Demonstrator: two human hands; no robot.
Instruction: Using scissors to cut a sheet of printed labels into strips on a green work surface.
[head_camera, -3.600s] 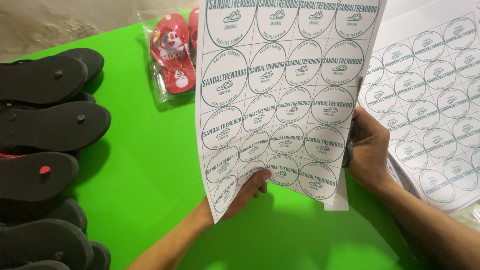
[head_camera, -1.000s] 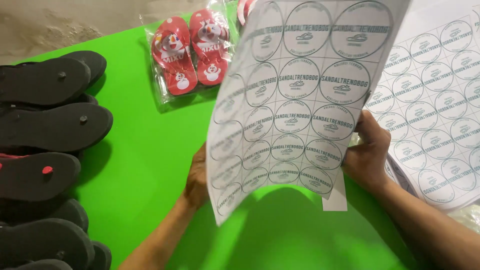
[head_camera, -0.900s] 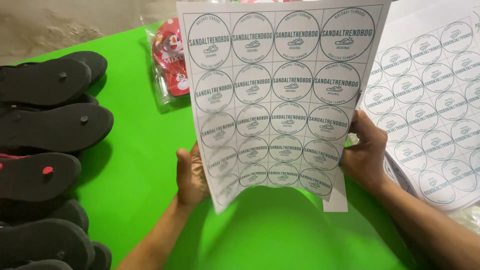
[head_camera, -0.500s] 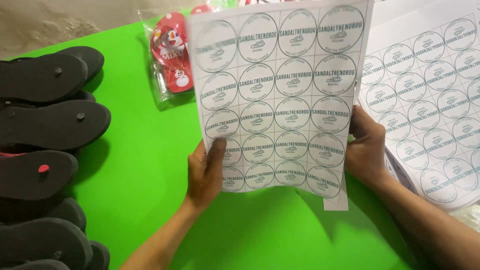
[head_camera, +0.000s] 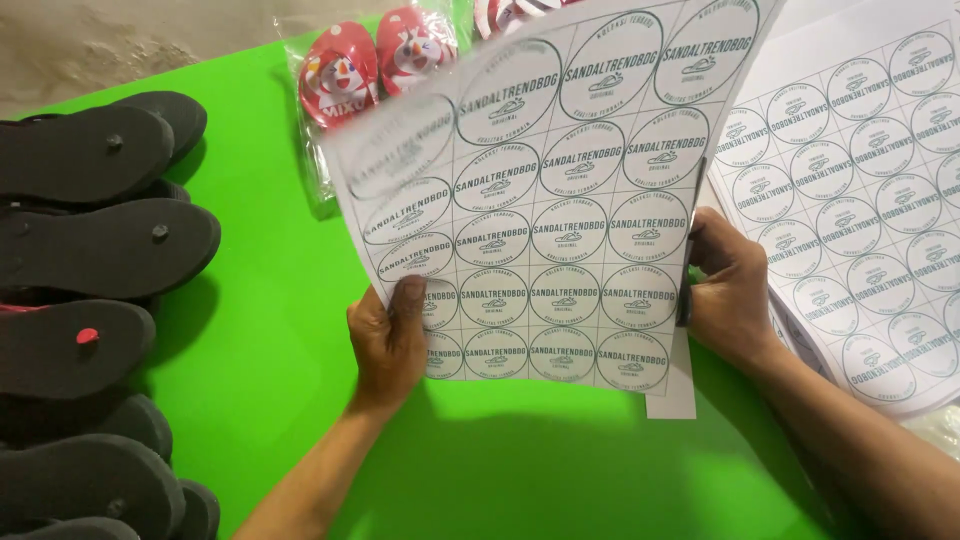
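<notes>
White label sheet (head_camera: 560, 200), grid of round dark-green-outlined stickers, held upright and bowed between left hand (head_camera: 388, 340) at its lower left edge and right hand (head_camera: 728, 290) at its right edge. Further sticker sheets (head_camera: 860, 200) lie flat beyond the right hand. Clear plastic bag (head_camera: 370, 80) (red printed sandals inside) lies above the left hand, partly behind the sheet.

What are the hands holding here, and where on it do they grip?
Both hold a white sheet of round labels upright. The left hand pinches its lower left edge; the right hand grips the right edge, lower half.
</notes>
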